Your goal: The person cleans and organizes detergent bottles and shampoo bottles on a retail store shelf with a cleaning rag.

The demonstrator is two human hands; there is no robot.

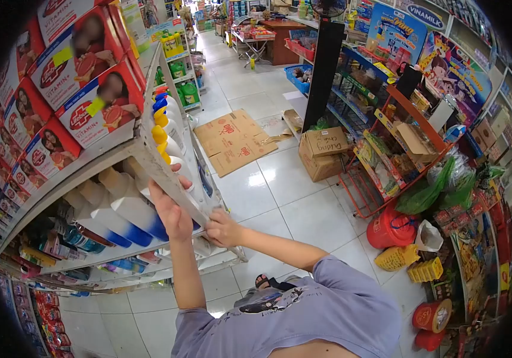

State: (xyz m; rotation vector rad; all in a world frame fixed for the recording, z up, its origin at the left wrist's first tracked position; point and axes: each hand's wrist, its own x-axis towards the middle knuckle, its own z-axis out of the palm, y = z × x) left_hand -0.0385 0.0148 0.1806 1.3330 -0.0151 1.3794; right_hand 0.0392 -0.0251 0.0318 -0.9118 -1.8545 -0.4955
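Grey-lilac cloth of a T-shirt [321, 310] fills the near foreground, worn by the person whose two bare arms are raised toward a shop shelf [166, 173]. The left hand [172, 212] is pressed up against the shelf's front edge, its fingers curled over that edge beside a white bottle with a blue base [133, 212]; whether the bottle itself is gripped cannot be told, since the fingertips are hidden behind the edge strip. The right hand [223, 230] is held lower, closed loosely on the underside of the same edge, as though the strip were being steadied from below.

White bottles are laid in a row on this shelf, caps pointing outward, so that labels face the aisle; their far ends are lost in shadow. Above them, red and white soap boxes [83, 77] are stacked in tiers, their printing blurred. Bottles with yellow and blue caps [160, 119] are lined along the upper rim.

Farther off, flattened cardboard [235, 140] is spread on the tiled floor [280, 197], beside a closed carton [323, 152]. An orange wire rack [399, 149] is crowded with goods too small to name. The aisle's end is cut off by lens distortion.
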